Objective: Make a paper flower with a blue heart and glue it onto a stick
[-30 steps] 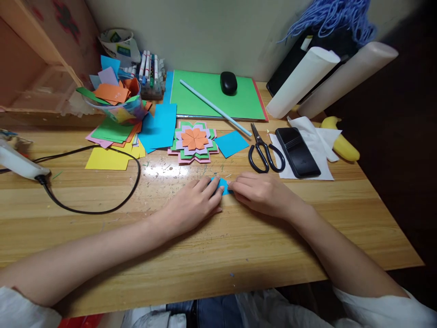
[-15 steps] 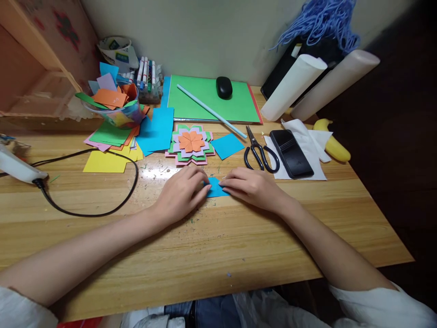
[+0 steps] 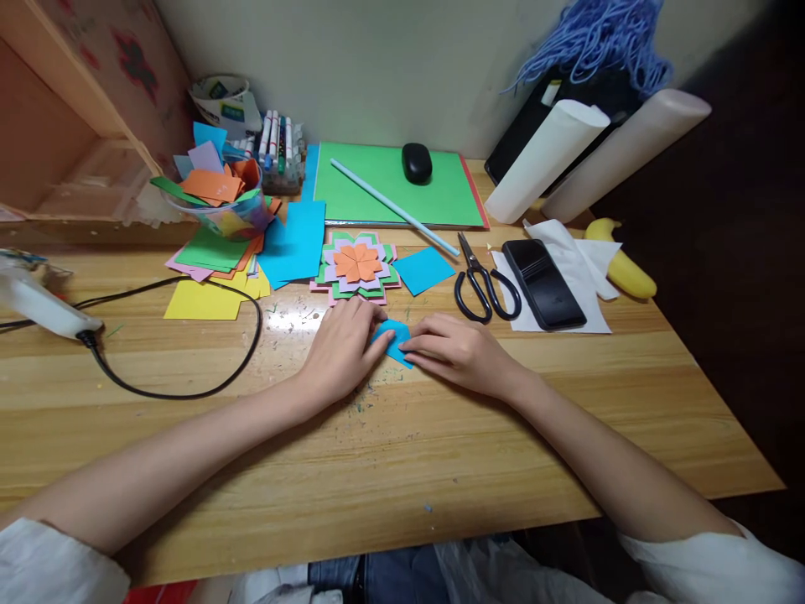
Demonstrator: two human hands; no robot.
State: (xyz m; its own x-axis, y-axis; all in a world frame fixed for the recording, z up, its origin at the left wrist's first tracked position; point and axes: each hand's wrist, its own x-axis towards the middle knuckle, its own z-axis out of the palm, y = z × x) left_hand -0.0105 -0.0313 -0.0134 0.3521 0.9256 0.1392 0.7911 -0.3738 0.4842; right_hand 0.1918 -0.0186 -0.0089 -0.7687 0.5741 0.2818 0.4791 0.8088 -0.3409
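Note:
A small piece of blue paper (image 3: pixel 396 340), seemingly folded, lies on the desk between my hands. My left hand (image 3: pixel 345 346) is closed on its left side, thumb in front and fingers partly hidden behind. On the right side, my right hand (image 3: pixel 456 351) grips the paper with fingers pressed together. Just beyond my left hand sits a layered paper flower (image 3: pixel 357 264) with an orange centre and purple, green and pink tiers. A blue paper square (image 3: pixel 424 270) lies beside the flower. Black-handled scissors (image 3: pixel 481 281) rest beyond my right hand, blades pointing away.
A phone (image 3: pixel 544 283) lies on white tissue, with a banana (image 3: pixel 629 268) beside it. Behind are a green sheet (image 3: pixel 365 176), a mouse (image 3: pixel 417 163) and a pale blue stick (image 3: pixel 393 205). Paper scraps fill a tub (image 3: pixel 220 218) at left, near a black cable (image 3: pixel 189 396).
The blue paper has turned clockwise between my hands, its right end now tilted toward me. The whole view has shifted slightly. Both hands stay on the paper.

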